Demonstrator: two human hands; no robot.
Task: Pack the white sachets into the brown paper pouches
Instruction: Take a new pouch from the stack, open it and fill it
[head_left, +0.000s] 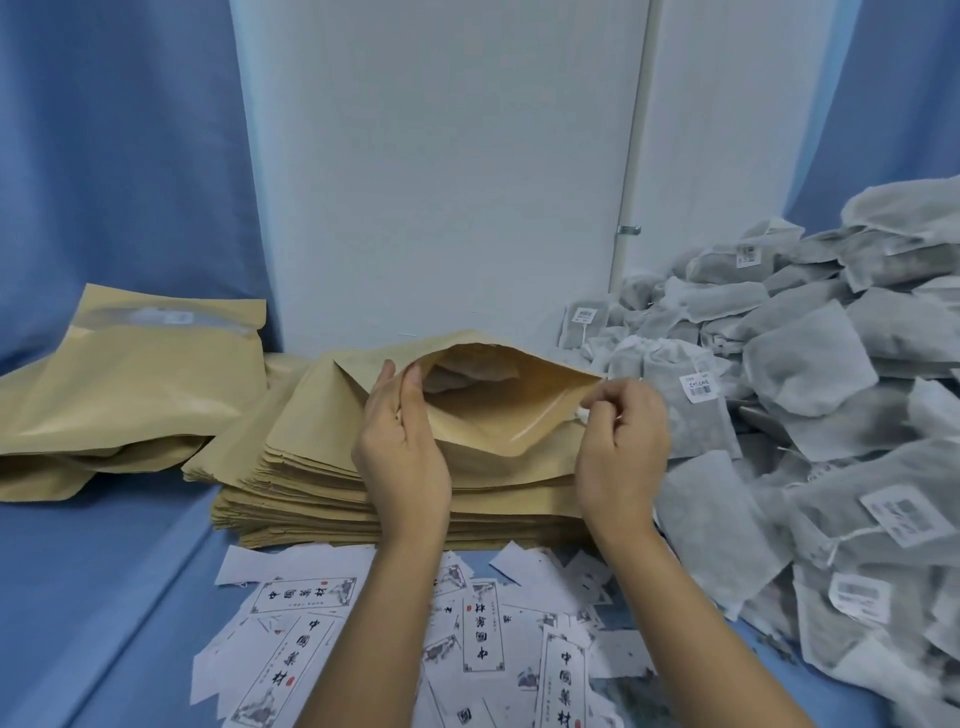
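A: At the centre of the frame, on top of the stack of flat pouches (311, 499): one brown paper pouch (498, 415), mouth pulled wide open.

B: Held how?

A: By both sides. On the left lip, the left hand (402, 441), pinching the paper between thumb and fingers. On the right lip, the right hand (621, 441), fingers curled and gripping the edge beside the clear zip strip (540, 428).

B: Anything inside yet?

A: Hard to make out. A greyish shape deep in the mouth, half in shadow behind the upper rim; possibly a sachet, cannot tell. Also a small white bit at the right fingertips, too small to name.

B: And the white sachets (831, 415)?

A: Heaped at the right of the frame, just beside the stack, running off the right edge. Barcode tags (698, 388) on several, print too blurred to read.

B: Left side?

A: At mid left, bulging brown pouches (130, 395) lying on the blue cloth (104, 597), cut off by the left edge. Contents hidden.

B: Bottom of the frame?

A: Printed paper slips (483, 639) scattered there, partly covered by both forearms and cropped at the lower edge. Behind everything, a white panel (441, 182).
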